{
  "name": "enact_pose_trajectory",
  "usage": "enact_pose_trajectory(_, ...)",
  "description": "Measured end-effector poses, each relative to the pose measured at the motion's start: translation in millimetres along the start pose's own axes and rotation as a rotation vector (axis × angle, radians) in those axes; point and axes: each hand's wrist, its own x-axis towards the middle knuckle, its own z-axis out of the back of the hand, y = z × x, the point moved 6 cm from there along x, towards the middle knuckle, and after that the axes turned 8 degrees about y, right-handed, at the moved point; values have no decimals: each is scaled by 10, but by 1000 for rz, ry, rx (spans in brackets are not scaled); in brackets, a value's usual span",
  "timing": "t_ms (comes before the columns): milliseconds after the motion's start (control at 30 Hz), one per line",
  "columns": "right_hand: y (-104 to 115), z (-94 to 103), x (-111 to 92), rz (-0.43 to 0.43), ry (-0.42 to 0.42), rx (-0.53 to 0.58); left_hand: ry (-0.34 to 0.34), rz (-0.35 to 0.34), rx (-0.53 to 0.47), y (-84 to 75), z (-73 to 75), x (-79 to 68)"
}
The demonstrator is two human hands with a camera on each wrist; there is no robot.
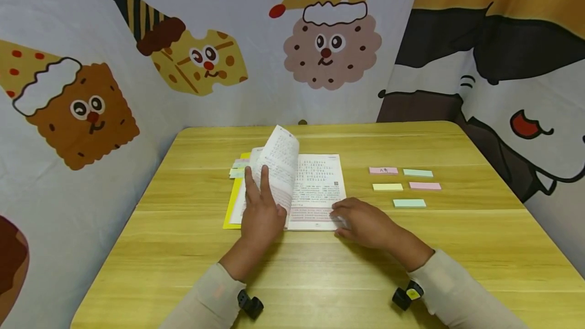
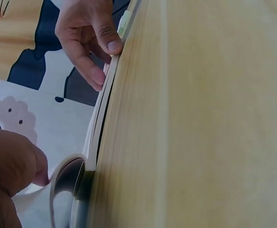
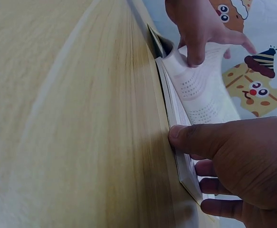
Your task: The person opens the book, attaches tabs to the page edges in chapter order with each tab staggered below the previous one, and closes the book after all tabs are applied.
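A book [image 1: 317, 187] lies spread on the wooden table, its printed pages facing up and a curled page [image 1: 284, 159] rising near the middle. My left hand [image 1: 262, 212] rests on the left pages with fingers straight and spread, its thumb against the curled page. At the lower right corner, my right hand [image 1: 367, 222] grips the book, thumb [image 3: 186, 137] on the bottom edge and fingers over the right side. Yellow cover material [image 1: 231, 212] shows under the left pages, and pale sticky tabs [image 1: 237, 172] stick out past the left edge.
To the right of the book lie several sticky-note pads: a pink one with writing [image 1: 383, 170], another pink one [image 1: 425, 186], a yellow one [image 1: 387, 187] and green ones [image 1: 409, 203]. A cartoon-printed cloth [image 1: 265, 105] hangs behind the table [image 1: 183, 278].
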Motion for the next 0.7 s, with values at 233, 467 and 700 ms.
enact_pose_trajectory(233,-14,0,3,9,-13,-8,93,1,186,-7,-4,33)
enact_pose_trajectory(467,-14,-1,7,17,-19,-18,299,-195,247,-139,-112,-8)
enact_pose_trajectory(700,-22,8,9,2,13,11,412,-267,185,-173,-167,-63)
